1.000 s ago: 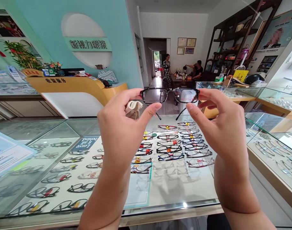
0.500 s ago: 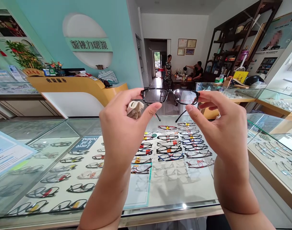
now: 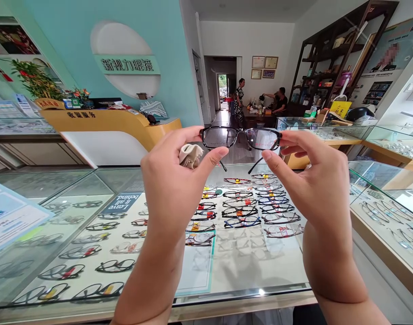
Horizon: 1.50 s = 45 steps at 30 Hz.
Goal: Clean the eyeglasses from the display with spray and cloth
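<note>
A pair of black-framed eyeglasses [image 3: 240,131] is held up level above the glass counter, lenses facing me and temple tips hanging downward. My left hand [image 3: 177,174] pinches its left end between thumb and fingers. Tucked in the same hand is a crumpled beige cloth [image 3: 191,155]. My right hand [image 3: 311,169] grips the right end, thumb below and fingers at the hinge. Small reddish print shows on the right lens. Below, rows of eyeglasses [image 3: 242,221], many with coloured tags, lie inside the display case.
The glass display counter [image 3: 260,275] spans the front, with another showcase [image 3: 389,212] at right. A printed sheet [image 3: 15,216] lies on the left. Behind stand a yellow cashier desk [image 3: 125,119], a dark shelf [image 3: 323,58] and two people by a table [image 3: 257,118].
Both hands hold the eyeglasses in almost the same place. The glasses have tilted very slightly, and the reflections on the lenses differ.
</note>
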Available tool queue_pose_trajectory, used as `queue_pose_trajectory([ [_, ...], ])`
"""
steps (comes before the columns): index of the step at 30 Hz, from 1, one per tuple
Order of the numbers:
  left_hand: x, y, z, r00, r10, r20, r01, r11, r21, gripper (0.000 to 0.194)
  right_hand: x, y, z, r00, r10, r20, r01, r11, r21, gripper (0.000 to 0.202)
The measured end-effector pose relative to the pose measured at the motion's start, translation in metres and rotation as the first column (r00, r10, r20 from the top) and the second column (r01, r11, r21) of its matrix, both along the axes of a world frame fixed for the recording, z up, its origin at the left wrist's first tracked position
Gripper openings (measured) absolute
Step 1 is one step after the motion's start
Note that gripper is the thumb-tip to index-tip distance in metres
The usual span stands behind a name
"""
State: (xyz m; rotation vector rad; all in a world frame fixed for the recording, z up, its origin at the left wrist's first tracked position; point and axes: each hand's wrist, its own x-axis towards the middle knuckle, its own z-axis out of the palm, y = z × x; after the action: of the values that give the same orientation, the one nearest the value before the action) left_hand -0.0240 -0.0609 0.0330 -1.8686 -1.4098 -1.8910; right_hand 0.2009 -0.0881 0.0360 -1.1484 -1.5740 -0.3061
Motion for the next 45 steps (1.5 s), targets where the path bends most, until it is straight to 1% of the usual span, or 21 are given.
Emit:
queue_pose_trajectory([
  [8, -0.0017, 0.0009, -0.0007, 1.0, 0.001, 0.0, -0.001, 1.0, -0.008, 0.049, -0.0011, -0.0015, 0.0016, 1.0, -0.005, -0.002, 0.005, 1.0, 0.0, 0.036],
  [13, -0.0007, 0.0, 0.0009, 1.0, 0.006, -0.001, -0.006, 1.0, -0.018, 0.049, -0.0017, -0.0005, 0.0012, 1.0, 0.017, -0.024, -0.017, 1.0, 0.01, 0.038],
  [20, 0.0, -0.0009, 0.001, 1.0, 0.007, -0.009, -0.007, 1.0, 0.011, 0.05, -0.0015, 0.0014, 0.0012, 1.0, 0.018, -0.005, -0.018, 1.0, -0.01, 0.033],
  [24, -0.0011, -0.0001, 0.0008, 0.999, -0.004, -0.034, 0.005, 1.0, 0.017, 0.051, -0.0011, 0.0013, 0.001, 1.0, 0.021, 0.0, -0.021, 1.0, -0.012, 0.032],
  [27, -0.0012, 0.0004, 0.0007, 1.0, 0.0, -0.025, 0.001, 1.0, 0.03, 0.051, -0.001, 0.0013, 0.0005, 1.0, 0.02, 0.0, -0.02, 1.0, -0.005, 0.032],
  [33, -0.0007, -0.0008, 0.0014, 1.0, 0.0, -0.028, 0.0, 1.0, 0.015, 0.048, -0.0012, 0.0014, 0.0007, 1.0, 0.018, -0.004, -0.018, 1.0, -0.001, 0.032],
  [38, -0.0015, -0.0001, 0.0013, 0.999, -0.007, -0.033, 0.008, 1.0, 0.023, 0.052, -0.0014, 0.0006, 0.001, 1.0, 0.022, -0.007, -0.022, 1.0, -0.003, 0.031],
  [45, -0.0019, -0.0006, 0.0013, 0.999, 0.001, -0.042, -0.001, 1.0, 0.008, 0.047, -0.0015, -0.0002, 0.0007, 1.0, 0.021, -0.001, -0.021, 1.0, 0.008, 0.031],
])
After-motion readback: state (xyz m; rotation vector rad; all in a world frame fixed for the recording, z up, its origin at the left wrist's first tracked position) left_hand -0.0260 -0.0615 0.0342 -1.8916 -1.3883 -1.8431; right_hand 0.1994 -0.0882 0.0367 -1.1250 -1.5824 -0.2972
